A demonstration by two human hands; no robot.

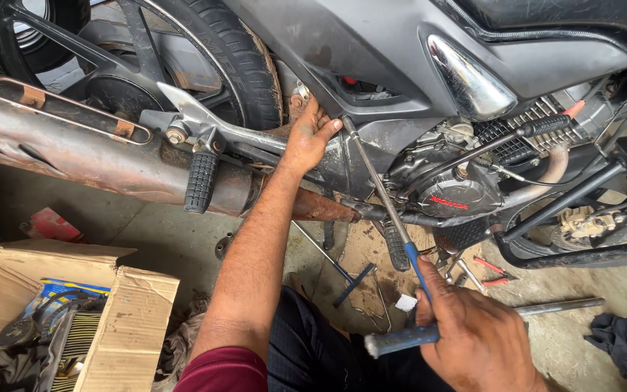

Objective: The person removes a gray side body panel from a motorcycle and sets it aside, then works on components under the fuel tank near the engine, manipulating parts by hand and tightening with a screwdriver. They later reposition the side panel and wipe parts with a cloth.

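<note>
A dark grey motorcycle (371, 43) fills the upper half of the head view. My left hand (309, 133) rests on the bike's frame just below the side panel, thumb and finger at the tip of a long T-handle wrench (380, 190). My right hand (473, 335), low at the right, grips the wrench's blue cross handle. The steel shaft runs diagonally up and left to the panel's lower edge, passing in front of the engine (450, 190).
A rusty exhaust pipe (74, 138) and a rubber footpeg (200, 181) sit at the left. An open cardboard box (128, 319) of parts stands at bottom left. Loose tools, red-handled pliers (493, 270), a metal rod (560, 305) and a dark rag (620, 340) lie on the floor.
</note>
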